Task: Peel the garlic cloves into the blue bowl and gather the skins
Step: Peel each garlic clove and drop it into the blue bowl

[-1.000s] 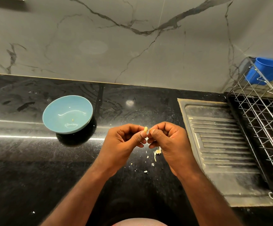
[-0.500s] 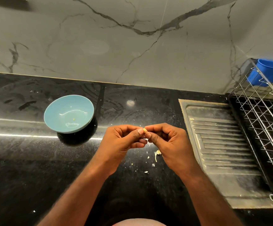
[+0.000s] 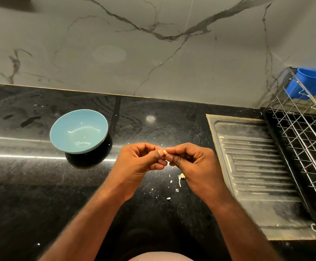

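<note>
Head view, nearest first: two bare forearms reach up from the lower edge and meet over the dark worktop (image 3: 31,185), where the left hand (image 3: 140,162) and right hand (image 3: 193,164) are drawn together, thumbs and fingertips of both pinching one small garlic clove (image 3: 165,152) between them. A second ago the clove stood up proud of the fingertips; now it sits lower, tucked against the left thumbnail, and both hands have closed in on it. That reads as a fresh grip for picking at skin. Whether any skin still clings is hard to tell, since only a pale sliver shows. Just below the right hand, toward the body, a few loose skins (image 3: 180,178) lie scattered on the worktop, lying where they lay a second ago and not yet gathered. Beyond the left hand and out to its left stands the blue bowl (image 3: 68,127), well apart from the clove, still holding only one small pale piece (image 3: 85,137), so the peeling looks barely begun. Nothing lies between the hands and the bowl. To the right of the right hand is a ribbed steel drainboard (image 3: 257,166), then a wire rack (image 3: 304,144) with a blue tub (image 3: 311,81) at its far end. A veined marble wall (image 3: 115,53) closes the far side.
</note>
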